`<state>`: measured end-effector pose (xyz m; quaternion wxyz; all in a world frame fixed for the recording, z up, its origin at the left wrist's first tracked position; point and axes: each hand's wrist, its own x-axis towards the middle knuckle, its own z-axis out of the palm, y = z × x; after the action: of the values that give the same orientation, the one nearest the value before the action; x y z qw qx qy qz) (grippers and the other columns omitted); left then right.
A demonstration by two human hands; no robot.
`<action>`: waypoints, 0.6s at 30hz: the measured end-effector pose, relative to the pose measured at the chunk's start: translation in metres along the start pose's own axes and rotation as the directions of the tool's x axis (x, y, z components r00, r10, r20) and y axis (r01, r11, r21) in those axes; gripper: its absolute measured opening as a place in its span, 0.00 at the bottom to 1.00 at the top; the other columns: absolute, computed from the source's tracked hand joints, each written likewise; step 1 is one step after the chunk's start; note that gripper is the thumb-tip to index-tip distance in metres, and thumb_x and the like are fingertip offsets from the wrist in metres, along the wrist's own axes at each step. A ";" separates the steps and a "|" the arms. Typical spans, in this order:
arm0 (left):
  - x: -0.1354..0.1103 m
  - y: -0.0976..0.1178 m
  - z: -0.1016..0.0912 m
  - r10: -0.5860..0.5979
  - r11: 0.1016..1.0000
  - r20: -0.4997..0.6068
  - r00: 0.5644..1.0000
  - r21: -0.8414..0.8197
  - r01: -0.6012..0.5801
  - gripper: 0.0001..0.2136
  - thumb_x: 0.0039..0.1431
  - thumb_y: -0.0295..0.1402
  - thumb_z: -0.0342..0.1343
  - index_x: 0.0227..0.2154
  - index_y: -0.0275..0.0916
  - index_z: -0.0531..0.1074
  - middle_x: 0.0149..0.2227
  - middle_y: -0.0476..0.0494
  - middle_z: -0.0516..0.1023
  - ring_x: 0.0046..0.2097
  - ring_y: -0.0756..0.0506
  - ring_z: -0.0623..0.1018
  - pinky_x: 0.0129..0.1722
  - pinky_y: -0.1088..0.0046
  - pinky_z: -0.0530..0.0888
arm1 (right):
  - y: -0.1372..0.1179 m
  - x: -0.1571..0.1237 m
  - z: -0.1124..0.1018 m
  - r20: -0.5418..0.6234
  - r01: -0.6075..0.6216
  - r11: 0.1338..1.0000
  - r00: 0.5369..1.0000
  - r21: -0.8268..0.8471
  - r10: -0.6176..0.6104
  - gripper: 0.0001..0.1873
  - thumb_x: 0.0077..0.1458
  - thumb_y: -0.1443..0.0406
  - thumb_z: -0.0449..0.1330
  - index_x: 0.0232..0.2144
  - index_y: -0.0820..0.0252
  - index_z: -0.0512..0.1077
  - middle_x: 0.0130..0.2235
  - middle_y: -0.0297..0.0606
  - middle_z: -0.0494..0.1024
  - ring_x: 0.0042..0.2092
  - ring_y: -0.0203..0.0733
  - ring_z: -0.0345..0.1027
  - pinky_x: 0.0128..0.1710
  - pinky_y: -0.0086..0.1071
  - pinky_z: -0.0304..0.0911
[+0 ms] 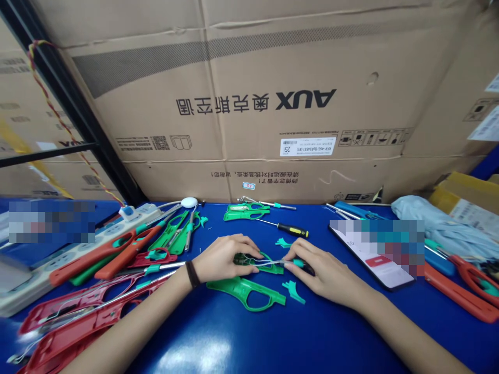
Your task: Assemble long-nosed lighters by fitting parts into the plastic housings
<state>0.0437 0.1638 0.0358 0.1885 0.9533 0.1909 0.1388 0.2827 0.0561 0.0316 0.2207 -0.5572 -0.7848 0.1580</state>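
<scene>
My left hand (230, 257), a dark band at its wrist, is closed on a green lighter casing half (275, 268) with thin pale wires in it. Over the casing's right end, my right hand (317, 267) pinches a thin tool with a teal and black handle (309, 267); its kind is partly hidden by the fingers. Just below lies another green casing half (249, 293) with an oval finger hole. Beside my right hand rest a teal trigger piece (294, 292) and, behind it, a second teal piece (283, 242).
A black and yellow screwdriver (293, 229) lies behind my hands, near an open green lighter (246, 210). Red casings (74, 317) and orange lighters (128, 252) crowd the left by a power strip (23, 285). On the right are a phone (374, 259) and more lighters (460, 293). Cardboard (241, 67) stands behind.
</scene>
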 end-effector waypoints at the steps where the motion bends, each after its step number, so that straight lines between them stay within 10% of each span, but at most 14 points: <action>1: 0.000 0.000 0.001 0.000 1.000 -0.005 1.000 0.000 0.000 0.12 0.56 0.39 0.59 0.42 0.46 0.76 0.44 0.47 0.77 0.45 0.45 0.75 0.48 0.69 0.69 | 0.000 0.000 0.000 -0.008 0.001 1.000 1.000 0.016 -0.001 0.08 0.63 0.59 0.48 0.38 0.52 0.66 0.43 0.35 0.70 0.37 0.40 0.71 0.37 0.33 0.64; 18: -0.002 0.005 0.004 -0.031 0.998 -0.051 0.998 0.046 0.033 0.12 0.55 0.41 0.60 0.43 0.48 0.75 0.46 0.49 0.76 0.46 0.45 0.75 0.45 0.70 0.71 | 0.011 -0.001 0.000 0.012 0.060 0.991 0.998 0.116 -0.062 0.08 0.61 0.62 0.52 0.40 0.51 0.71 0.43 0.36 0.67 0.41 0.39 0.67 0.41 0.33 0.63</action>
<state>0.0453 0.1577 0.0337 0.1635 0.9504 0.2142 0.1552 0.2918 0.0592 0.0260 0.2510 -0.5181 -0.7927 0.2005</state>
